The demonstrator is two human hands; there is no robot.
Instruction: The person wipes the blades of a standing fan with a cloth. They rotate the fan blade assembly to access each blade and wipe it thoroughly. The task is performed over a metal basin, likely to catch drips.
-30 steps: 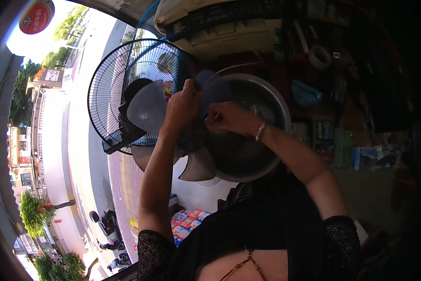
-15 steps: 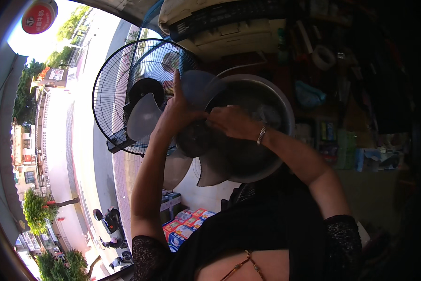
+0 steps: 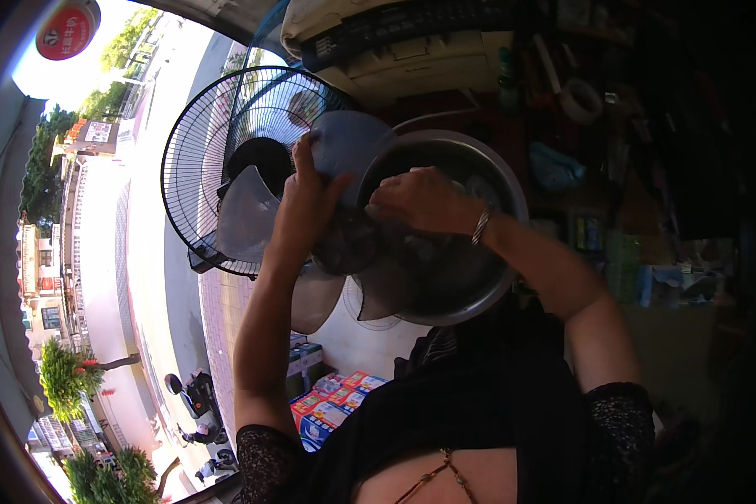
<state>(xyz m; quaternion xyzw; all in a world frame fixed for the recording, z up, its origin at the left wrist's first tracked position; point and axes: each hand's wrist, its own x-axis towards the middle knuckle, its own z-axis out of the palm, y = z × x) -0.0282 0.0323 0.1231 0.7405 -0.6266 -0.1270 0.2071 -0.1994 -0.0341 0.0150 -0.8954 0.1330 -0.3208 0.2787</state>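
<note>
My left hand [image 3: 309,202] grips the translucent fan blade assembly [image 3: 348,143], its index finger along the upper blade and its thumb toward the dark hub [image 3: 348,244]. My right hand [image 3: 420,202] has curled fingers near the hub, above a round metal basin [image 3: 504,252]; what is in its fingers, if anything, is hidden. Other blades [image 3: 247,214] fan out to the left and downward. Behind them stands a black wire fan guard [image 3: 189,151] with a dark round centre.
A beige machine [image 3: 399,63] sits at the top. Dark shelving on the right holds a tape roll [image 3: 581,101], a blue crumpled item [image 3: 554,168] and several small things. Boxes [image 3: 327,407] are below. A street with a parked scooter [image 3: 197,395] is at left.
My left hand has shifted left and slightly down from a second ago, then its extended finger lowered. My right hand has moved rightward lately. The blade assembly has shifted slightly.
</note>
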